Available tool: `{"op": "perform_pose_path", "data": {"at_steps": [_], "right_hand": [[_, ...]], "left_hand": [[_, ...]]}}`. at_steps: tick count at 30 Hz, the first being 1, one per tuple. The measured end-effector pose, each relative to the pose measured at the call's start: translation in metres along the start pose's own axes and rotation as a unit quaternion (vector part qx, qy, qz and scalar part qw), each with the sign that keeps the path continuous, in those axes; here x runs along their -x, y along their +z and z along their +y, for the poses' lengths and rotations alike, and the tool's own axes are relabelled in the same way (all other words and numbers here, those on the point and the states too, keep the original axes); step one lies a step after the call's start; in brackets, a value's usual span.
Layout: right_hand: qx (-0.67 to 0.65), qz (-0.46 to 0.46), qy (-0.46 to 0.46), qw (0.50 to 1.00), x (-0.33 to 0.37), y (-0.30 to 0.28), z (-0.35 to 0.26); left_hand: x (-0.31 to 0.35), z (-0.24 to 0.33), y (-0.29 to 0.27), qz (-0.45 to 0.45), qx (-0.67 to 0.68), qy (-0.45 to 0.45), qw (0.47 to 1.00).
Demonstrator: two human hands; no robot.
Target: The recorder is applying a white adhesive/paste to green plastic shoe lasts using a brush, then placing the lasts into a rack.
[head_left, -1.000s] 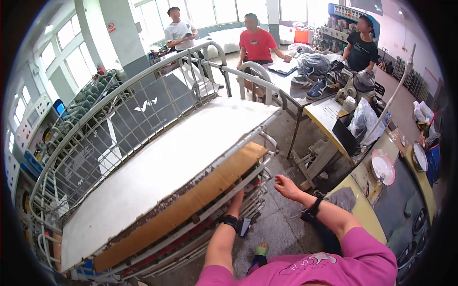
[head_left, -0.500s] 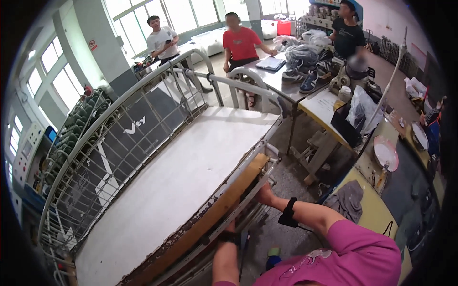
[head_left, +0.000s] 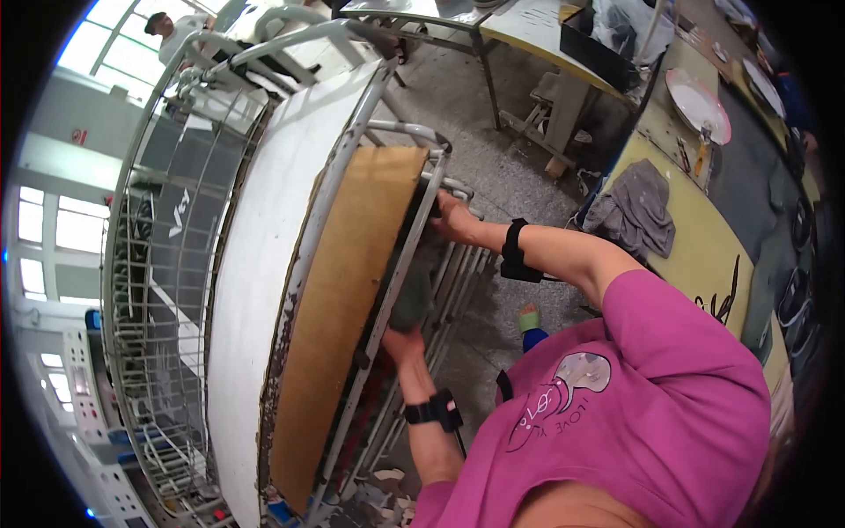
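The left hand (head_left: 405,343) is at the tiered metal cart's (head_left: 326,195) side edge, the right hand (head_left: 456,220) nearer its far corner. With fingertips hidden, I cannot tell either grip.

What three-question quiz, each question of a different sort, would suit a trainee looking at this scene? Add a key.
1. Open: what colour is the lower board, just below the rack's white board?
2. True or false: the grey cloth lies on the yellow bench.
3. Choose one: which is nearer the cloth, the left hand or the right hand?

Key:
1. Brown.
2. True.
3. The right hand; it is at the rack's side, higher in the picture than the left hand.
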State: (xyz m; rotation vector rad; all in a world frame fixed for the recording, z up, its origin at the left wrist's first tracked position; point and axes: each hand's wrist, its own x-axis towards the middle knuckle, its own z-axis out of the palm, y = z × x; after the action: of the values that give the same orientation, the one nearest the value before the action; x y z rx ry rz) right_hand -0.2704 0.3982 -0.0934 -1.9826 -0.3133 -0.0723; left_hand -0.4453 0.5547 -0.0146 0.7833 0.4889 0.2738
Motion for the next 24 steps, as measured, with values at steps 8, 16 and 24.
{"op": "perform_pose_path", "data": {"at_steps": [8, 16, 24], "right_hand": [[-0.001, 0.17, -0.149, 0.974, 0.004, 0.019, -0.073], [0.022, -0.05, -0.027, 0.998, -0.03, 0.034, 0.077], [0.059, -0.039, 0.007, 0.997, 0.021, -0.041, -0.119]], "left_hand": [[0.089, 0.001, -0.088, 0.063, -0.002, -0.05, 0.997], [0.109, -0.029, -0.112, 0.06, 0.082, -0.156, 0.983], [0.155, -0.04, -0.14, 0.021, 0.136, -0.165, 0.977]]}}
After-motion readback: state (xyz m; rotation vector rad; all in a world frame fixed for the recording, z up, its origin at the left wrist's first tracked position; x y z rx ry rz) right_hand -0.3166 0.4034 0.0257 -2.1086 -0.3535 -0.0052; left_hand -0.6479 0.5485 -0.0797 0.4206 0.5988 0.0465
